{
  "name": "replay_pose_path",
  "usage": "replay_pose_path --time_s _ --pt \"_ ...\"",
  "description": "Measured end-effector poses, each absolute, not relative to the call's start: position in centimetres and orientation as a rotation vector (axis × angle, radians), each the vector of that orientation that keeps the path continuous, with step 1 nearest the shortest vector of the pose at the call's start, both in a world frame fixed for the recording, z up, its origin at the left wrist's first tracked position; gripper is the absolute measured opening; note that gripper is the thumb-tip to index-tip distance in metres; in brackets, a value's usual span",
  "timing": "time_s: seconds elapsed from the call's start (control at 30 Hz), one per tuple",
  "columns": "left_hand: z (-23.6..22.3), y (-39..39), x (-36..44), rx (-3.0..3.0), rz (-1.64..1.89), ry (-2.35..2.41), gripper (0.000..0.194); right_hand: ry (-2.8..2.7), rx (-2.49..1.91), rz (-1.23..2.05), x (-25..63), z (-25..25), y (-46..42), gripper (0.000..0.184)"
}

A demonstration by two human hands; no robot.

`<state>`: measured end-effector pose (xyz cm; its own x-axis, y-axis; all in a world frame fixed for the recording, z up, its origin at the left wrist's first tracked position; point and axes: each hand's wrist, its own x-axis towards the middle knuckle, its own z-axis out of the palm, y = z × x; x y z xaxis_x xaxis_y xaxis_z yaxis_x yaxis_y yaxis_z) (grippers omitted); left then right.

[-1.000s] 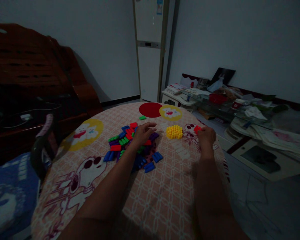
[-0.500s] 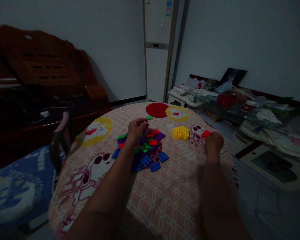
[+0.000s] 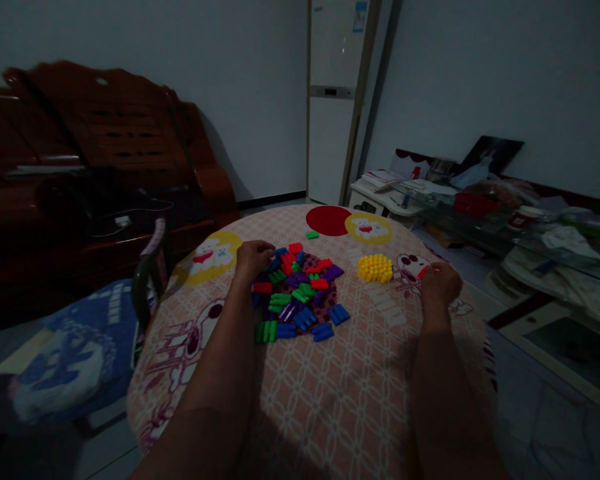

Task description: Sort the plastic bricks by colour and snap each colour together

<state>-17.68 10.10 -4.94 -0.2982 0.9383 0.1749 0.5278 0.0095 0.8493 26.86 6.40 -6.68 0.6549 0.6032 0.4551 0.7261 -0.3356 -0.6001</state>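
Laid out on the cloth-covered tabletop (image 3: 330,400), by state: grouped, one yellow cluster (image 3: 375,268), its knobbly pieces packed close together, right of the middle and well in from the far edge; loose, one mixed pile (image 3: 305,293) of red, green, blue and purple pieces, spread left of the cluster at uneven angles, some touching or overlapping. Item, a pair of blue pieces (image 3: 330,323), lying on the side of the pile toward the near edge and toward the cluster. Item, one lone green piece (image 3: 312,235), apart from the pile, nearer the far edge, just beside a printed red circle (image 3: 329,221). Item, my right hand (image 3: 443,283), toward the right edge, fingers pinched on a red piece (image 3: 423,271), which shows past my fingertips; no other piece lies close about it. Item, my left hand (image 3: 253,260), at the pile's side toward the left edge, fingers bent beside its blue pieces; in this dim light I cannot tell whether they grip one. Tally, as I judge it: the yellow portion is gathered and stands apart, one red piece is in hand, and the greater share of the other colours lies unsorted and unjoined into any larger form.
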Motion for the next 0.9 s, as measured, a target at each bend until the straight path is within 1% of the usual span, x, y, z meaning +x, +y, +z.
replay_pose_path --time_s 0.17,0.3,0.33,0.43,0.47,0.57,0.6,0.7,0.77,0.83,0.9 --pt "-4.8 9.7 -19.3 1.553 1.078 2.051 0.021 -1.022 -2.030 -0.223 27.0 -6.9 6.5 0.035" --pt "-4.6 9.4 -20.9 1.610 0.885 2.224 0.008 -1.049 -2.002 -0.247 27.2 -7.2 6.7 0.036" --pt "-4.5 9.4 -21.3 1.625 0.816 2.252 0.009 -1.055 -2.006 -0.238 27.2 -7.2 6.8 0.036" --pt "-3.9 9.0 -22.4 1.638 0.636 2.188 0.023 -1.061 -2.020 -0.209 27.4 -7.3 7.0 0.036" --pt "-3.6 8.7 -22.6 1.629 0.596 2.119 0.025 -1.059 -2.021 -0.205 27.4 -7.4 7.1 0.036" --pt "-2.8 7.8 -22.5 1.557 0.452 1.917 0.021 -1.053 -1.994 -0.219 27.6 -7.6 7.2 0.037" --pt "-2.6 7.5 -22.3 1.537 0.398 1.885 0.025 -1.057 -1.975 -0.226 27.6 -7.7 7.2 0.037" --pt "-2.4 7.0 -21.1 1.566 0.324 1.856 0.051 -1.060 -1.938 -0.239 27.6 -7.8 7.1 0.037" --pt "-2.4 7.1 -20.4 1.669 0.350 1.805 0.057 -1.058 -1.940 -0.227 27.5 -7.8 7.1 0.036" --pt "-2.3 7.2 -19.8 1.771 0.388 1.715 0.051 -1.059 -1.942 -0.214 27.4 -7.6 7.0 0.036" --pt "-2.1 7.3 -19.3 1.812 0.437 1.617 0.036 -1.065 -1.939 -0.203 26.9 -7.1 7.1 0.035"
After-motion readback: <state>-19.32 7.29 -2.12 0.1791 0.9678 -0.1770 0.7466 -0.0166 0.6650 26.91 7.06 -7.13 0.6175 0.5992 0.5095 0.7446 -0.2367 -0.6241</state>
